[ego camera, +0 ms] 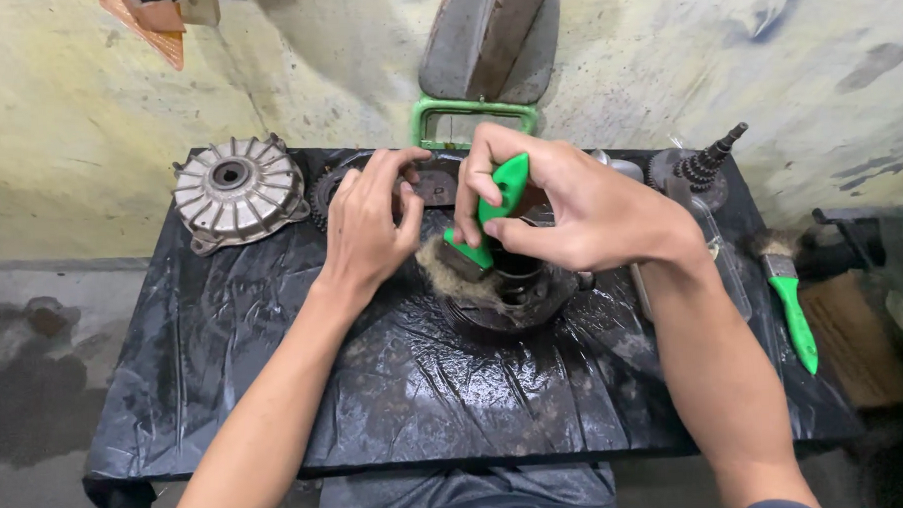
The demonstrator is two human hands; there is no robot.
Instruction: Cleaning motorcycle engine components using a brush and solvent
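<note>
My right hand (570, 208) grips a green-handled paintbrush (498, 204), its worn bristles (450, 274) pressed onto a dark round metal engine part (518, 300) in the middle of the black plastic sheet (416, 385). My left hand (370, 222) rests on the far left side of that part, fingers spread and curled over its edge. Most of the part is hidden under both hands.
A silver finned drum hub (236, 188) lies at the back left. A gear shaft (706, 163) stands at the back right, a second green-handled brush (791, 297) lies on the right edge. A green metal frame (475, 118) leans against the stained wall behind.
</note>
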